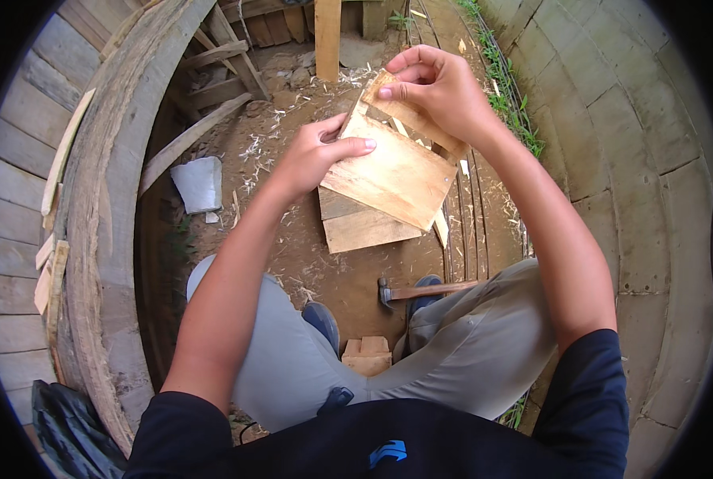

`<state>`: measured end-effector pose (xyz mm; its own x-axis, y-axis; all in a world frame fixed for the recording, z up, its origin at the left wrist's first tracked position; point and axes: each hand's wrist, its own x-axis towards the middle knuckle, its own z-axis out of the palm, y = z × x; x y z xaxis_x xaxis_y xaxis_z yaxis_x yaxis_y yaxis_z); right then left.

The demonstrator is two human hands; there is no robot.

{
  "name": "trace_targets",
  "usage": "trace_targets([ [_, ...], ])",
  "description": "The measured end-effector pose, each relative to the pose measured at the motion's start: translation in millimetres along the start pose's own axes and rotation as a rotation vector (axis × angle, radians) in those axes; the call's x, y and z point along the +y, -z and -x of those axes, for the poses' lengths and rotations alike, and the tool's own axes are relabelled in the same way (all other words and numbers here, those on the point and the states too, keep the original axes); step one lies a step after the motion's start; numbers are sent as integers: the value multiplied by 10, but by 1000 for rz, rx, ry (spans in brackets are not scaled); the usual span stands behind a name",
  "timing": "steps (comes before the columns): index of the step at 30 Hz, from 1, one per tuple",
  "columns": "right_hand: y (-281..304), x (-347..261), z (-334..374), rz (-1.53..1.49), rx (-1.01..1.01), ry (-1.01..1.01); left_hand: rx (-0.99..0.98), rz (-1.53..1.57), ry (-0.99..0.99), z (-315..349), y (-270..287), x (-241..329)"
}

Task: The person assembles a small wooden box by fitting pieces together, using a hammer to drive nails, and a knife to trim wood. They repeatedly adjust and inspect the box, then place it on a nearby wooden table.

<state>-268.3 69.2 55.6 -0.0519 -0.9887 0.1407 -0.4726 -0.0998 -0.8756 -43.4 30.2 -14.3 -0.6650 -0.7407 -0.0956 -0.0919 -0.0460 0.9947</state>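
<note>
Head view: half-closed hands (312, 158) (450, 94) grip wooden boards (400, 176); dark shirt (292, 447) bears blue emblem (387, 453).

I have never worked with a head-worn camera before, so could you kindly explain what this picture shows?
Of course. There is no machine here: these are a person's two bare hands, seen from above by a wide fisheye camera worn on the head. The lens bends straight edges toward the rim, and picture left is the person's left.

The left hand grips a flat wooden board, thumb on top. The right hand pinches a narrow wooden strip beside the board's far edge; whether the two are joined, I cannot tell.

Below, wood shavings are scattered over the bare ground. A hammer is near the person's shoes, and a pale block lies to the left.
</note>
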Motion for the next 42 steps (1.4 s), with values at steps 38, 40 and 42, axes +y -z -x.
trace_targets([
  [38, 674, 107, 4, 8, 130, 207, 194, 178, -237, 4, 57, 67],
  [40, 573, -35, 71, 111, 46, 282, 219, 196, -249, 16, 115, 88],
  [42, 511, -61, 112, 254, 20, 409, 240, 215, -251, 38, 131, 114],
])
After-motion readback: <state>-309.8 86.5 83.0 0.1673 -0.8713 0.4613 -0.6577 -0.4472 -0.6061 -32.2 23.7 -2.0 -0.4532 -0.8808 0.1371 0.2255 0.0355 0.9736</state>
